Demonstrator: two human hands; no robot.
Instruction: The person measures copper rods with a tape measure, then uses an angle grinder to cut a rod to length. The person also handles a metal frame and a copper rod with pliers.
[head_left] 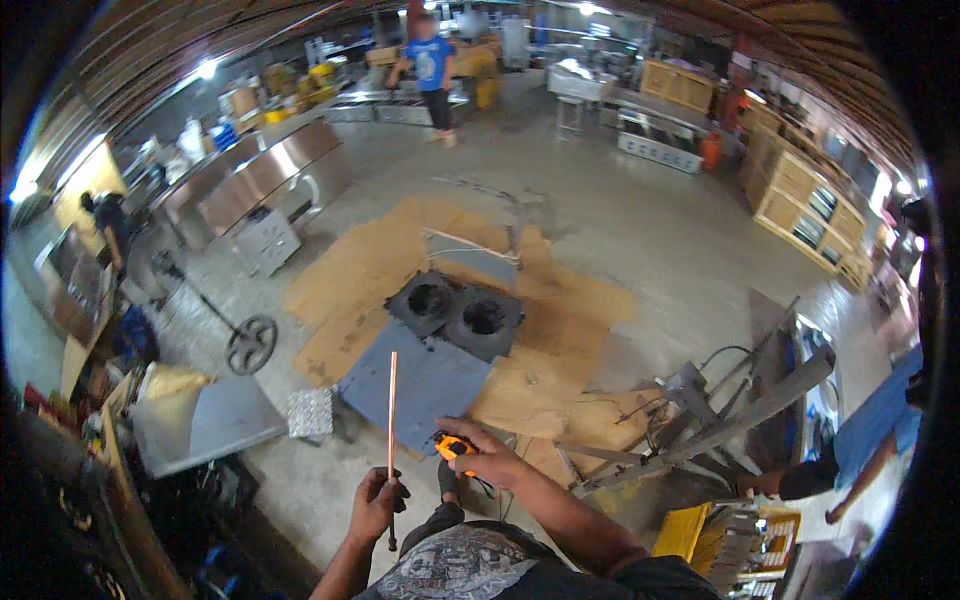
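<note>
My left hand (375,502) is closed around a thin copper-coloured tube (392,410), which stands nearly upright and pokes out above and below the fist. To its right, my right hand (485,456) grips an orange and black tape measure (454,447). No drawn-out blade can be made out on it. The tube and the tape measure are apart. Beyond both hands a blue-grey sheet (415,385) lies on the floor. Two dark square plates with round holes (484,338) rest at its far edge.
Flattened cardboard (340,265) spreads under the plates. At the right stand a metal frame (715,440), a yellow crate (680,530) and a person in blue (880,420). A metal panel (205,425) and a round-based stand (252,345) are left. Another person (430,65) stands far back.
</note>
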